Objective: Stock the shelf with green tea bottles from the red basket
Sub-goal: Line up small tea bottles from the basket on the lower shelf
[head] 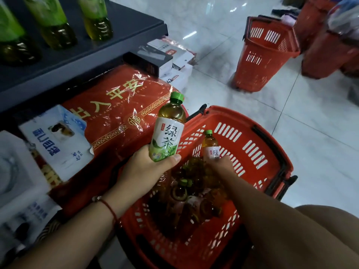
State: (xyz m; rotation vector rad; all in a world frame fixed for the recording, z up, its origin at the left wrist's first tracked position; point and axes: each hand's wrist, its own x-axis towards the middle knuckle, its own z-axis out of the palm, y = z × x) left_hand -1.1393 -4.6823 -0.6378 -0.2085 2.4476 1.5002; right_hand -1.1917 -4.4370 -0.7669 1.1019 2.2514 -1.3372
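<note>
Bottle (167,131) gripped by left hand (147,167), frame centre | right hand (223,164) grips second bottle (211,145) over basket (252,144)

Dark grey shelf (124,22) top left, three green-labelled bottles (52,22) standing in a row on it. Under the shelf a red plastic-wrapped pack (120,111) with gold characters, a white and blue package (56,144) lying on its near end. White glossy tiled floor (320,133) right of the shelf carries the red basket (252,148), a second red basket (266,55) further from the shelf, and white boxes (178,55) just past the shelf's end.
</note>
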